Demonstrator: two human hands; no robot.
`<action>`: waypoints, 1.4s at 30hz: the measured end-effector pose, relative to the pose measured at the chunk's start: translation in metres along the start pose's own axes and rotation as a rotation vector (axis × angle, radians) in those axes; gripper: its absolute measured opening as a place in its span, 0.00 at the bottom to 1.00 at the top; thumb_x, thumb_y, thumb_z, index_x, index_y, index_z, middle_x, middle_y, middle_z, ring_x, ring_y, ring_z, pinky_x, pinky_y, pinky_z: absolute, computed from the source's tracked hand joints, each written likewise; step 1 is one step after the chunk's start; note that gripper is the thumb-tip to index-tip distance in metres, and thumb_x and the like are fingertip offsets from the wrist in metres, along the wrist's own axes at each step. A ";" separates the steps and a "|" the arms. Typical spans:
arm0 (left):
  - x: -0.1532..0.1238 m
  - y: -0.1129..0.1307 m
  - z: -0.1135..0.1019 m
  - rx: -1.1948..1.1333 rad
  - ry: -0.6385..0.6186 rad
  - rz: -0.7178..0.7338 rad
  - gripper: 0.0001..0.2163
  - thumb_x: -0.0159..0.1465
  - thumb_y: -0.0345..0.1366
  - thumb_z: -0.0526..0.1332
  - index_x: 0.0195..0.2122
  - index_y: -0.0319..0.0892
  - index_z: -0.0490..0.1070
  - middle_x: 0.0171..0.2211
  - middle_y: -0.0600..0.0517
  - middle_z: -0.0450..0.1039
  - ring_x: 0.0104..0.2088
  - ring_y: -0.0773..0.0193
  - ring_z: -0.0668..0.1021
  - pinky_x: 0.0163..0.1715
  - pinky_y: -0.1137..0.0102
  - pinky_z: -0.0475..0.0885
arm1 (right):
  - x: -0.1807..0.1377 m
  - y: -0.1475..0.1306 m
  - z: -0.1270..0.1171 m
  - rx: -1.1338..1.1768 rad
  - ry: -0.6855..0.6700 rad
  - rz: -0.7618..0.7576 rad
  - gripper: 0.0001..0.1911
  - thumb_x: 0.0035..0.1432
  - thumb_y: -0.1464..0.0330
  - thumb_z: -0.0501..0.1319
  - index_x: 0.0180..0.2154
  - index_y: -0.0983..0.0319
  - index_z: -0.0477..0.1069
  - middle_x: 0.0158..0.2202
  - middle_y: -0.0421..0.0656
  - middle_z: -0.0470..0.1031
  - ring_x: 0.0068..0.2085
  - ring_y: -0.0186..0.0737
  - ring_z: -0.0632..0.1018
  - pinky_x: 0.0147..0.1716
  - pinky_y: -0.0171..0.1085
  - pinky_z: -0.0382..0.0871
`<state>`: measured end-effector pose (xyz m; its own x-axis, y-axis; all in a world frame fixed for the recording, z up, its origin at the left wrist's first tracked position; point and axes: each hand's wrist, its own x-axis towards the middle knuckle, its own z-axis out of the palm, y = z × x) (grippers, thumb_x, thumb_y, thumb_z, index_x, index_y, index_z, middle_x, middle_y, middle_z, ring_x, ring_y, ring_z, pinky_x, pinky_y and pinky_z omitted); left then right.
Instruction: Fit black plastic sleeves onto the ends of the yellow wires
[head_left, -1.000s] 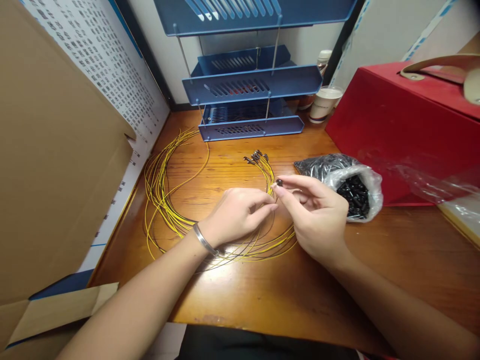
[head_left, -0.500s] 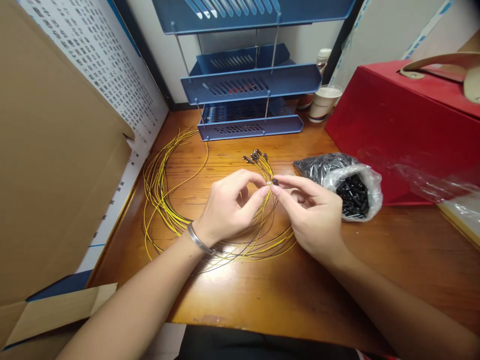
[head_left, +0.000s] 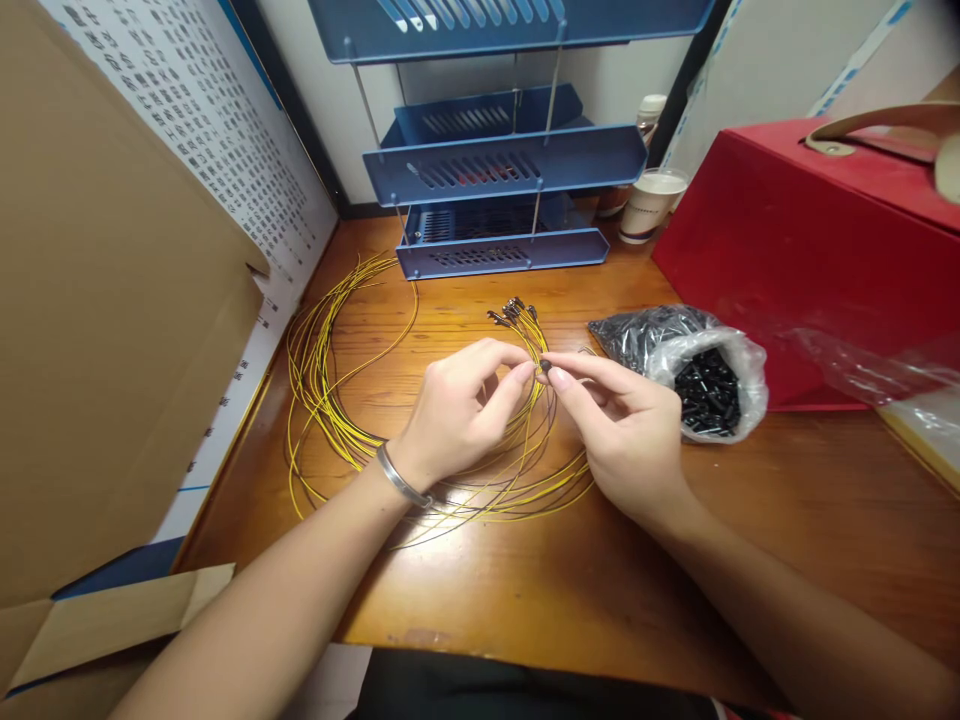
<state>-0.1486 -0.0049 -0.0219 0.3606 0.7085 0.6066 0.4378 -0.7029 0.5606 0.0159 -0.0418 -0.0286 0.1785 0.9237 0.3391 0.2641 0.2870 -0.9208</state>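
My left hand (head_left: 471, 395) pinches the end of a thin wire between thumb and forefinger; the fingertips hide most of that end. Facing it, my right hand (head_left: 628, 415) pinches a small black cap (head_left: 545, 367), which meets the wire's end. The fingertips of both hands almost touch. Behind them lies a bunch of wire ends with dark caps (head_left: 514, 310). Yellow and black wires (head_left: 322, 380) run from there in a loose coil around and under my hands. A clear plastic bag (head_left: 739, 345) of small black caps (head_left: 706, 392) stands open to the right.
A blue tiered tray rack (head_left: 502, 255) stands at the back of the wooden table (head_left: 480, 610). A paper cup (head_left: 649, 208) and a bottle (head_left: 649, 112) are beside it. A red box (head_left: 810, 260) occupies the right, a cardboard box (head_left: 120, 300) the left.
The black cap in my right hand has moved slightly left onto the wire's end; the shiny metal tip that showed between my fingers is now covered.
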 end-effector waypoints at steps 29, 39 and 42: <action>-0.001 -0.001 0.001 0.066 -0.036 0.080 0.06 0.70 0.32 0.59 0.39 0.38 0.76 0.33 0.50 0.79 0.31 0.69 0.77 0.34 0.74 0.70 | 0.002 0.001 0.001 0.024 0.006 0.037 0.09 0.58 0.70 0.66 0.40 0.62 0.82 0.39 0.47 0.84 0.37 0.41 0.82 0.26 0.34 0.72; 0.000 -0.004 -0.001 0.149 -0.024 0.150 0.06 0.70 0.33 0.59 0.39 0.39 0.75 0.33 0.50 0.79 0.30 0.70 0.77 0.31 0.75 0.69 | 0.002 -0.001 0.001 0.060 -0.019 0.091 0.08 0.56 0.70 0.67 0.39 0.62 0.81 0.38 0.47 0.83 0.36 0.40 0.82 0.24 0.34 0.71; 0.000 -0.005 0.000 0.161 -0.030 0.149 0.07 0.71 0.33 0.58 0.39 0.39 0.75 0.33 0.51 0.80 0.30 0.70 0.77 0.31 0.75 0.70 | 0.002 -0.001 0.001 0.069 -0.025 0.099 0.08 0.56 0.69 0.67 0.39 0.62 0.81 0.37 0.47 0.83 0.35 0.39 0.81 0.22 0.33 0.70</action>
<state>-0.1512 -0.0014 -0.0245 0.4545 0.6004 0.6580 0.5027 -0.7827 0.3669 0.0153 -0.0399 -0.0266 0.1767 0.9542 0.2414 0.1803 0.2098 -0.9610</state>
